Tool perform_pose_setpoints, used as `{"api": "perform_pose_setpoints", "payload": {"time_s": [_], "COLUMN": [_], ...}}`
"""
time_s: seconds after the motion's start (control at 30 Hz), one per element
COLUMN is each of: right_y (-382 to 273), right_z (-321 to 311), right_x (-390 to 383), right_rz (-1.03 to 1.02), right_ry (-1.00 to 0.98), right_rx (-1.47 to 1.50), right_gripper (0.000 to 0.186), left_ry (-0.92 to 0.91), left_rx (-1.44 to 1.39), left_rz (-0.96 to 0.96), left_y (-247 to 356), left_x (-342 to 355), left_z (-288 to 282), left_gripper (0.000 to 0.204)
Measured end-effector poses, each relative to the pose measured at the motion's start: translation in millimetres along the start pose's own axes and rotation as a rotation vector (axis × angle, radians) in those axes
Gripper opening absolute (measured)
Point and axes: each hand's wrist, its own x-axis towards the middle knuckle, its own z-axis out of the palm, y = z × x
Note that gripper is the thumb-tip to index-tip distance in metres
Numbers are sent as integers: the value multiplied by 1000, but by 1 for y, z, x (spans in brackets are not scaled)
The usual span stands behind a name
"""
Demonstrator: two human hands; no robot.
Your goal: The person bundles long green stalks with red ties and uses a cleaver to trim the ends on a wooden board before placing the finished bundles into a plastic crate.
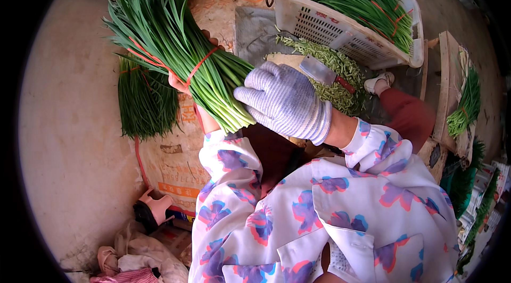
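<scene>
A thick bunch of green garlic chives [178,43] is held up at a slant in front of me, leaves to the upper left and pale cut ends toward the lower right. A red band [199,65] circles its stems. My bare left hand [179,84] is closed round the bunch from beneath and behind, most of it hidden. My right hand [287,99], in a grey-white knitted glove, has its fingers curled against the stem ends. Beyond it, a cleaver [318,70] with a red handle lies on a pale board [282,59], among chopped stem pieces [340,91].
A white slatted crate [340,30] with banded chives stands at the far right. Another banded bunch [146,99] lies on the printed sheet [181,171] by the left wall. One more bunch [466,105] rests on a wooden stand at right. A pink stool [155,206] sits lower left.
</scene>
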Motion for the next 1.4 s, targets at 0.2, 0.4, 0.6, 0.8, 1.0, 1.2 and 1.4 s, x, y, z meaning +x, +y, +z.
{"api": "perform_pose_setpoints", "payload": {"time_s": [0.2, 0.4, 0.6, 0.8, 1.0, 1.2, 1.4], "right_y": [13, 59, 103, 130, 153, 149, 113], "right_z": [4, -21, -14, 31, 26, 9, -16], "right_x": [-18, -92, -37, -28, -136, -139, -88], "right_rz": [-137, 79, 698, 799, 971, 851, 702], "right_ry": [-97, -1064, -193, -358, -257, -146, -366], "right_rx": [92, -59, 846, 576, 1169, 1080, 1005], "right_gripper": [13, 20, 100, 123, 89, 96, 112], "left_ry": [-42, 584, 431, 431, 415, 308, 479], "left_rx": [119, 554, 956, 907, 788, 668, -82], "left_rz": [-61, -5, -41, -544, -774, -1187, -441], "left_y": [1, 14, -18, -71, -54, -64, -113], "left_x": [-2, -20, -4, -61, -126, -134, -79], "left_z": [-4, 8, 17, 48, 41, -3, -15], "left_gripper": [84, 66, 65, 104, 55, 76, 73]}}
